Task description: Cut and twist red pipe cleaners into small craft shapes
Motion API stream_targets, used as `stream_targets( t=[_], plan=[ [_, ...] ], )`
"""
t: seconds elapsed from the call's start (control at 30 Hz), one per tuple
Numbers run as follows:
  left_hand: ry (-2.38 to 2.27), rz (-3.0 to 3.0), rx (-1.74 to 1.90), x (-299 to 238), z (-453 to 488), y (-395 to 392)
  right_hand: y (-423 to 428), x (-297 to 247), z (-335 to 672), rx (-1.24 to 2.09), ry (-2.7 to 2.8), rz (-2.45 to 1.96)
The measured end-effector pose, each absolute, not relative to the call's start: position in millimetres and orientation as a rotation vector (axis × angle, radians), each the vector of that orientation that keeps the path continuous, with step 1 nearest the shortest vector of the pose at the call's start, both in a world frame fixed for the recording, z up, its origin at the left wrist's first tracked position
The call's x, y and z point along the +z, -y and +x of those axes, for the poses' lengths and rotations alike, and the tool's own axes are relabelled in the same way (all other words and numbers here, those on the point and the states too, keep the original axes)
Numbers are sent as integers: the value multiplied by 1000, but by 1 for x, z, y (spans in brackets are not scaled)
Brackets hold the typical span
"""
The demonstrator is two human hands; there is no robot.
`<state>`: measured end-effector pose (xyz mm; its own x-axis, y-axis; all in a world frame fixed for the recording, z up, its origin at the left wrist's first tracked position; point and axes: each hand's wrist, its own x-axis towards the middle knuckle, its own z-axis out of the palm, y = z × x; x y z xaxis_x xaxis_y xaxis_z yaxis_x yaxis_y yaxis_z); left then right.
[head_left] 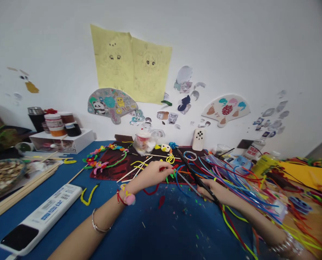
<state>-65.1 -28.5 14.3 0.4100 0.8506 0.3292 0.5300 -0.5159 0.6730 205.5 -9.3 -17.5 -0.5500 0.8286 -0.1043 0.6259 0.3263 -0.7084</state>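
A small red pipe-cleaner end [168, 167] is pinched by the left hand [147, 175], above a dark red mat [107, 168]. A long slim black tool [197, 175] is gripped by the right hand [213, 189], well apart, beside a loose multicoloured pipe-cleaner bundle [239, 187] near the right end of the blue worktop [161, 231]. Risk: trailing stems could be snagged by the right forearm, dragging the bundle off the near edge.

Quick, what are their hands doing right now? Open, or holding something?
Left hand: closed, pinching a red pipe cleaner.
Right hand: closed around a long black tool.
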Motion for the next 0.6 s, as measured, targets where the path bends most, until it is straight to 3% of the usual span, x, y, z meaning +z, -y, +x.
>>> stream_targets(
  t=[0.07, 0.2, 0.3, 0.43, 0.53, 0.6],
  plan=[
    [-1161, 2168, 899, 15, -65, 29, 4, -18, 208, 832, 2403, -1388],
    [-1135, 2135, 877, 13, -64, 29, -13, -27, 217, 77, 2522, -1731],
    [-1142, 2136, 895, 8, -61, 26, -26, -35, 222, -142, 2527, -1921],
    [-1165, 2128, 936, 1, -55, 22, -31, -33, 217, -100, 2542, -1907],
    [-1120, 2119, 972, -3, -48, 23, -20, -27, 195, 80, 2584, -1635],
    [-1059, 2093, 998, -6, -43, 24, -7, -26, 174, 706, 2383, -1098]
  ],
)
